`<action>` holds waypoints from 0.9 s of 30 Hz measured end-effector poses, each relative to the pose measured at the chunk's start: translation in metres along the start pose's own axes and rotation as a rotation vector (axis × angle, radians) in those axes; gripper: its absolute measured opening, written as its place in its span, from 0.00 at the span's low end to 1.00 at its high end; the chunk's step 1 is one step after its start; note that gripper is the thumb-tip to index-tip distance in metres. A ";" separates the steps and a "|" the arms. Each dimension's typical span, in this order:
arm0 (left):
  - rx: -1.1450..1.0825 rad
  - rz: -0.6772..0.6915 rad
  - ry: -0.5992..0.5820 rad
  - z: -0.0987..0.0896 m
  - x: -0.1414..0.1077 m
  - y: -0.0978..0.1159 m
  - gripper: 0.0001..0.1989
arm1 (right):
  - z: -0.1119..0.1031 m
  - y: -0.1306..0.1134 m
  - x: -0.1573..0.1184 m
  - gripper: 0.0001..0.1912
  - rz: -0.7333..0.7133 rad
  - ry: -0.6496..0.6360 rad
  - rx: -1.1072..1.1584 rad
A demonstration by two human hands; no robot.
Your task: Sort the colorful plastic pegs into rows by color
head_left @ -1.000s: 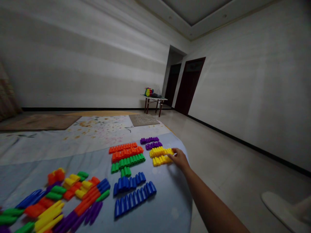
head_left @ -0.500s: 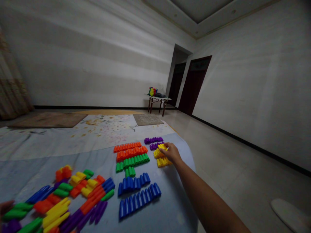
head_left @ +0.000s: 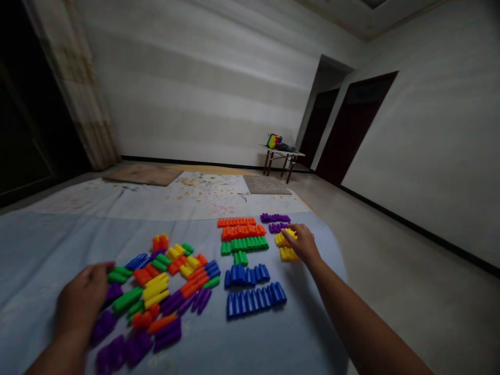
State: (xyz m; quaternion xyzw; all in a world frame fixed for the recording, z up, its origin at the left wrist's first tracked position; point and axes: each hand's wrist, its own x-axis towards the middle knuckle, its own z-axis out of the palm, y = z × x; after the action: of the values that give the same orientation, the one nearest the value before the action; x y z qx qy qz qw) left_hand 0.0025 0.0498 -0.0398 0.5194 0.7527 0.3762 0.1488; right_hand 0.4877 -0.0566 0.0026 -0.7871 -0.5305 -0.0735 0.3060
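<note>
My right hand [head_left: 304, 244] is closed over the yellow bullet-shaped blocks [head_left: 289, 253], thumb and fingers around the upper ones. Just beyond it lie two rows of purple blocks [head_left: 275, 217]. My left hand [head_left: 83, 298] is at the left side of a mixed pile, its fingers bent together by some green blocks [head_left: 119, 274]. Whatever is under those fingertips is hidden. Purple blocks [head_left: 111, 355], yellow blocks [head_left: 156, 290] and orange blocks [head_left: 195, 281] lie in the pile.
Between the hands are rows of orange blocks [head_left: 237, 222], green blocks [head_left: 250, 244] and blue blocks [head_left: 255, 301]. A blue and floral cloth [head_left: 203, 203] covers the table, whose rounded edge is on the right. Two flat boards [head_left: 144, 174] lie at the back. A small table [head_left: 281, 152] stands farther off.
The view has swung left, so everything appears farther right. My left hand, barely showing at the edge before, is now in full view by the pile. My right hand stays at the yellow blocks.
</note>
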 end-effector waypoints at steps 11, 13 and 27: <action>-0.099 0.050 -0.009 -0.002 -0.007 0.000 0.15 | 0.018 -0.128 -0.052 0.10 -0.461 -0.272 0.267; -0.110 0.048 -0.003 -0.001 -0.007 -0.002 0.16 | 0.024 -0.149 -0.059 0.11 -0.508 -0.329 0.278; -0.133 0.049 0.010 -0.001 -0.011 0.000 0.17 | 0.061 -0.237 -0.102 0.19 -0.736 -0.602 0.283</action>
State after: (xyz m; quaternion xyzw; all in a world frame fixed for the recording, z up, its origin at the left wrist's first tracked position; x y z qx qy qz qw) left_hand 0.0066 0.0395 -0.0407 0.5246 0.7140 0.4315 0.1699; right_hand 0.2230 -0.0441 0.0041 -0.4846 -0.8429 0.1263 0.1967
